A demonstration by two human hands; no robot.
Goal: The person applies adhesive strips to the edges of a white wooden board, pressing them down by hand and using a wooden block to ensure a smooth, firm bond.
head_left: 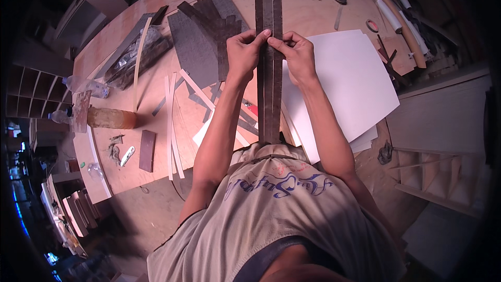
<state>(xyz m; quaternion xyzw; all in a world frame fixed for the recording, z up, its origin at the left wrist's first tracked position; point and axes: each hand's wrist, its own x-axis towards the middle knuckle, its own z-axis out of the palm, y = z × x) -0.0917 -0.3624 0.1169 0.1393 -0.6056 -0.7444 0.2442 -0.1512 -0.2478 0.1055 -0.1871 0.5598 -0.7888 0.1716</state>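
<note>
A long, narrow dark strip (269, 89) with a lengthwise seam runs from the top of the view down to the front of my shirt. My left hand (245, 52) grips its left edge, the thumb laid on top and the fingers curled under. On the opposite edge, my right hand (296, 55) pinches the strip in the same way, so both thumb tips almost meet over the middle. The undersides, where the fingers go, are hidden. Right beside the strip lies a stack of large white sheets (344, 78).
Dark grey sheets (190, 47) and thin pale strips (171, 125) lie left on the wooden table (313, 0). Further left are a bottle of amber liquid (112, 118), a utility knife (127, 156) and a brown block (147, 150). A tape roll (371, 25) and long rolls (390, 15) sit far right.
</note>
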